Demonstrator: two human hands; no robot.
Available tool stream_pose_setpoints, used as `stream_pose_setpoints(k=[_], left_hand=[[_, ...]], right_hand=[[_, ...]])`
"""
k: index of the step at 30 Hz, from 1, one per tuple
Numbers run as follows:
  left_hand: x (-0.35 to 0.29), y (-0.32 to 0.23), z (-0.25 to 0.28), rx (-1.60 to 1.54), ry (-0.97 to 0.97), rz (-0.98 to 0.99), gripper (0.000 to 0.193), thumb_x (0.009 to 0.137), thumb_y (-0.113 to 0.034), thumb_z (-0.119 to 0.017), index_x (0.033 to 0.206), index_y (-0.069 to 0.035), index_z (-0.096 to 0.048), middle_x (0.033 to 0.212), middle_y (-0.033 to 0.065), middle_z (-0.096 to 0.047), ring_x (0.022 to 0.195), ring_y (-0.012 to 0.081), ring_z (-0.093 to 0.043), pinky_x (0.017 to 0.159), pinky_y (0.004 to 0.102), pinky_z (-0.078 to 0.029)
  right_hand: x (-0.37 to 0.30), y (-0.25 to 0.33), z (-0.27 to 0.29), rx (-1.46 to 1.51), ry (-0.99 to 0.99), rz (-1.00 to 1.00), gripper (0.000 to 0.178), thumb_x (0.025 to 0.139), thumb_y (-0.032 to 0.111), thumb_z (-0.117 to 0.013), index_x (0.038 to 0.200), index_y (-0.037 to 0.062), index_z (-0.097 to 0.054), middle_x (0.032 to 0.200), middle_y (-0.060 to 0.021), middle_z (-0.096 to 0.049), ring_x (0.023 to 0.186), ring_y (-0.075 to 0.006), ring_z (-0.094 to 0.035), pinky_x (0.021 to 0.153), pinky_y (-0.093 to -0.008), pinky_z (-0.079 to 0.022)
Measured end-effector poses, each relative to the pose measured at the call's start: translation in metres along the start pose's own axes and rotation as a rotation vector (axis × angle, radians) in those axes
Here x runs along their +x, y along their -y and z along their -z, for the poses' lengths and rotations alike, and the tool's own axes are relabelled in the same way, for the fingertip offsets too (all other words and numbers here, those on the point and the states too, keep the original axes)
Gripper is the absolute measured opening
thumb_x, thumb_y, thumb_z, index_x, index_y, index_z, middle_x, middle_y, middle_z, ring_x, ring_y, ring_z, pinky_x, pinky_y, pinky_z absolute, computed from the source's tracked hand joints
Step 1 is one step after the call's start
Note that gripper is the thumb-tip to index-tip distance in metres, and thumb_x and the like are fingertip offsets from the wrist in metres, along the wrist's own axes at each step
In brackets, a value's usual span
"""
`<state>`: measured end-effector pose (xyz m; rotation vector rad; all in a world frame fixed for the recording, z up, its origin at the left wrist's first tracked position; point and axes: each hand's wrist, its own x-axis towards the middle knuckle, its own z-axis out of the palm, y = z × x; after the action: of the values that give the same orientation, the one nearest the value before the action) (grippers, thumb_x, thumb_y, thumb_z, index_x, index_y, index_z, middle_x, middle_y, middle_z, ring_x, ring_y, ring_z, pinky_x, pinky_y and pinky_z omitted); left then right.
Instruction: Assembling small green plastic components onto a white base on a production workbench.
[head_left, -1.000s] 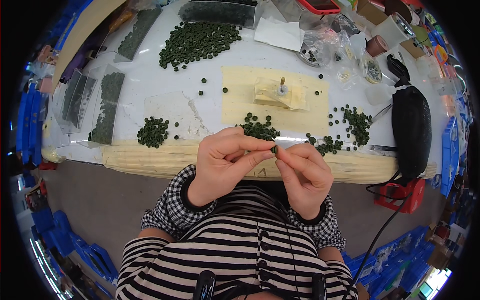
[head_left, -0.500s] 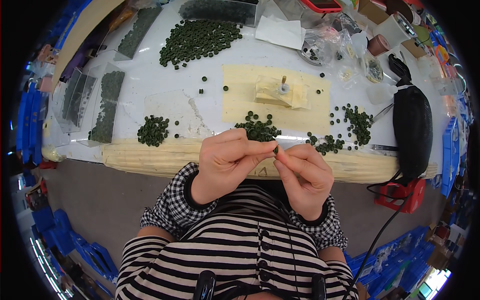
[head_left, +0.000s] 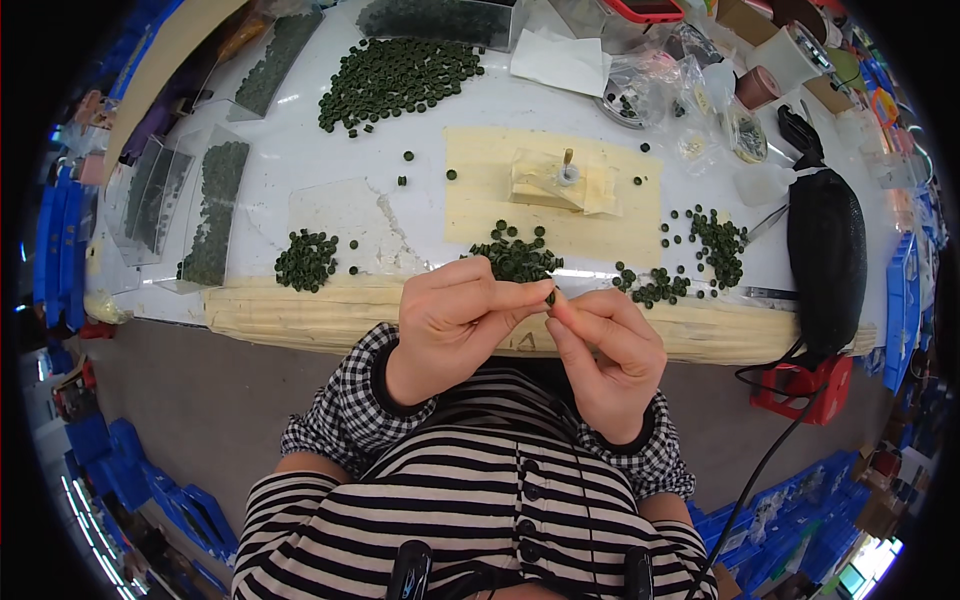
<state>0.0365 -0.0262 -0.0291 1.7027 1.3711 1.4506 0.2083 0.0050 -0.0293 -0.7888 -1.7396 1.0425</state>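
Between the fingertips of my left hand (head_left: 455, 325) and my right hand (head_left: 612, 350) sits one small dark green ring-shaped part (head_left: 551, 297), pinched from both sides above the table's front edge. The fingers hide most of it. Just beyond my left fingertips lies a pile of the same green parts (head_left: 515, 258). Off to the right are a loose cluster (head_left: 655, 288) and another heap (head_left: 718, 250). A further small heap (head_left: 307, 261) rests to the left, and a large spread (head_left: 395, 85) lies at the far side.
A tape-covered block with a metal pin (head_left: 565, 185) stands on a yellow sheet (head_left: 475, 215). Clear trays of green parts (head_left: 215, 215) are at the left. A black padded pouch (head_left: 826, 265), tweezers (head_left: 766, 227), plastic bags (head_left: 660, 85) and a white tissue (head_left: 560, 63) lie about the table.
Almost nothing differs. Both hands keep the same pinch on the small part, with only a very slight shift of the fingers.
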Motion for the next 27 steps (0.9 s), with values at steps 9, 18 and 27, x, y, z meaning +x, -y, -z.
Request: stream_pose_setpoints(k=[9,18,27], left_hand=[[0.001,-0.003,0.004,-0.136,0.010,0.178,0.022,0.072,0.001,-0.076,0.094,-0.005,-0.074,0.058,-0.0048,-0.039,0.053,0.0053,-0.032,0.048,0.0223,-0.022],[0.000,-0.002,0.008,-0.070,0.025,0.155,0.020,0.075,-0.003,-0.075,0.095,-0.007,-0.074,0.057,-0.0034,-0.039,0.051,0.0057,-0.032,0.047,0.0230,-0.023],[0.004,-0.008,0.013,0.038,0.085,0.222,0.019,0.073,-0.001,-0.076,0.091,-0.005,-0.074,0.054,-0.0042,-0.035,0.051,0.0061,-0.030,0.048,0.0231,-0.022]], right_hand=[[0.001,0.002,0.000,-0.040,-0.014,0.052,0.031,0.073,-0.011,-0.070,0.102,0.0005,-0.071,0.083,-0.0081,-0.064,0.070,-0.0163,-0.058,0.060,-0.0237,-0.045],[0.003,0.001,-0.001,-0.149,-0.003,0.137,0.033,0.070,-0.009,-0.072,0.102,0.0008,-0.070,0.082,-0.0078,-0.063,0.068,-0.0190,-0.058,0.060,-0.0261,-0.045],[0.009,-0.007,0.008,-0.348,-0.012,0.208,0.029,0.069,-0.004,-0.074,0.097,0.0020,-0.070,0.081,-0.0069,-0.062,0.071,-0.0229,-0.057,0.063,-0.0318,-0.045]])
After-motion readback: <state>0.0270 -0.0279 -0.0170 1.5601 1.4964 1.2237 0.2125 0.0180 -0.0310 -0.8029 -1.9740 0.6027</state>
